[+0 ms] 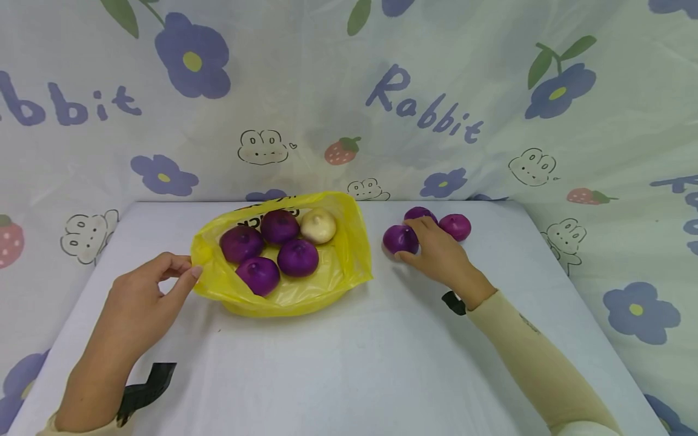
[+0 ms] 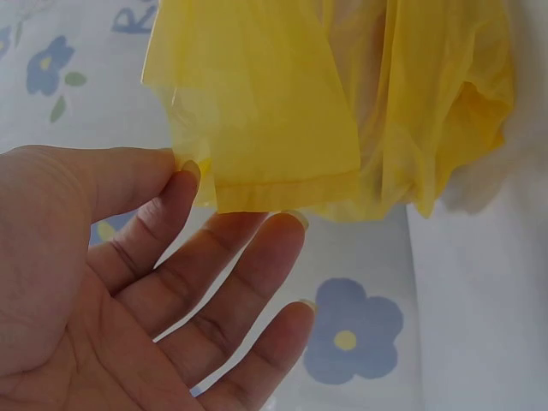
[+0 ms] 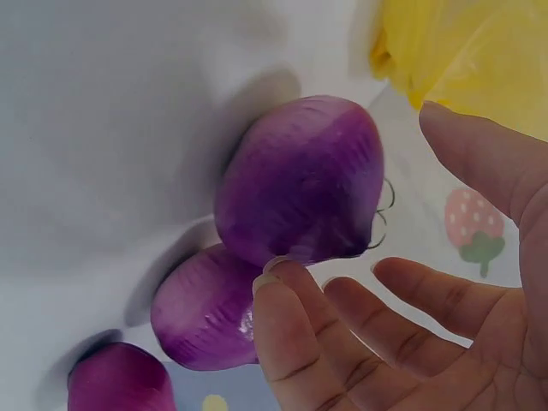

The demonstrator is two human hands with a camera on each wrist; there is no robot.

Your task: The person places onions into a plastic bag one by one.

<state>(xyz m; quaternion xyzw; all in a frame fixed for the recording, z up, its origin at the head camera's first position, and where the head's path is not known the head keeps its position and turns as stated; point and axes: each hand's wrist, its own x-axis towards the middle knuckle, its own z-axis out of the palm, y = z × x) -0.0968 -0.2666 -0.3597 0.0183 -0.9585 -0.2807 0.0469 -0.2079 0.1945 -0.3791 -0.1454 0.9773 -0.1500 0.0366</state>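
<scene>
My left hand (image 1: pixel 139 303) pinches the left rim of a yellow plastic bag (image 1: pixel 289 307) between thumb and forefinger; the other fingers are spread below its edge in the left wrist view. Inside the wide mouth of the bag lie several purple onions (image 1: pixel 298 258) and one pale onion (image 1: pixel 319 226). My right hand (image 1: pixel 443 254) hovers at a purple onion (image 1: pixel 400 240) right of the bag, thumb and fingers parted around it. In the right wrist view the fingertips reach this onion (image 3: pixel 304 180), and a gap separates the thumb from it.
Two more onions sit behind and beside the right hand: a purple one (image 1: pixel 420 212), partly hidden, and a redder one (image 1: pixel 455 227). White cloth (image 1: pixel 349 375) covers the table. A printed curtain (image 1: pixel 305 79) with flowers and rabbits hangs behind and along the sides.
</scene>
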